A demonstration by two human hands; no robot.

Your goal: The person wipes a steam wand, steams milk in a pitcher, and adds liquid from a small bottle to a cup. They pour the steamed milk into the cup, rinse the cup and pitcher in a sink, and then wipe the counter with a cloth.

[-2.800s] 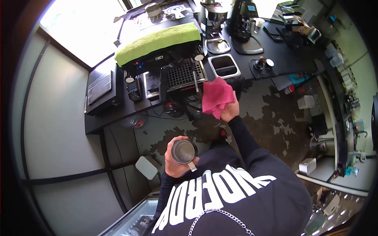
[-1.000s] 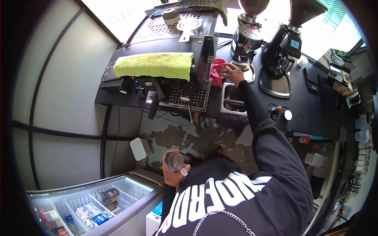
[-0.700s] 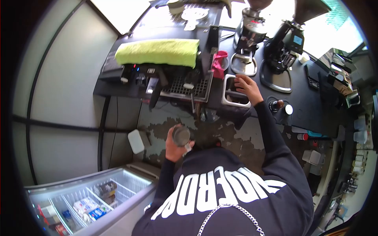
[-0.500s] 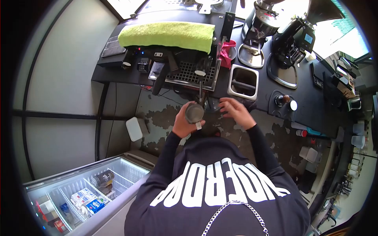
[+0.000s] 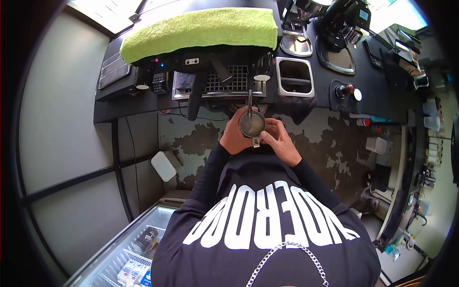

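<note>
A round metal pitcher is held in front of my chest, its handle toward me. My left hand wraps round its left side. My right hand is at its right side, thumb and fingers against the wall near the handle. The thin steam wand of the espresso machine reaches down to the pitcher's far rim, its tip hidden. What lies in the pitcher is hard to make out. Beyond it are the machine's drip grid and a black portafilter handle.
A green towel lies on the machine. Right of it are a knock box, a tamper and grinders with metal trays. An open fridge is at the lower left, a white bin on the floor.
The pitcher has moved forward and right, up to the wand. My right hand has come in from the right onto the pitcher. The view has shifted toward the machine.
</note>
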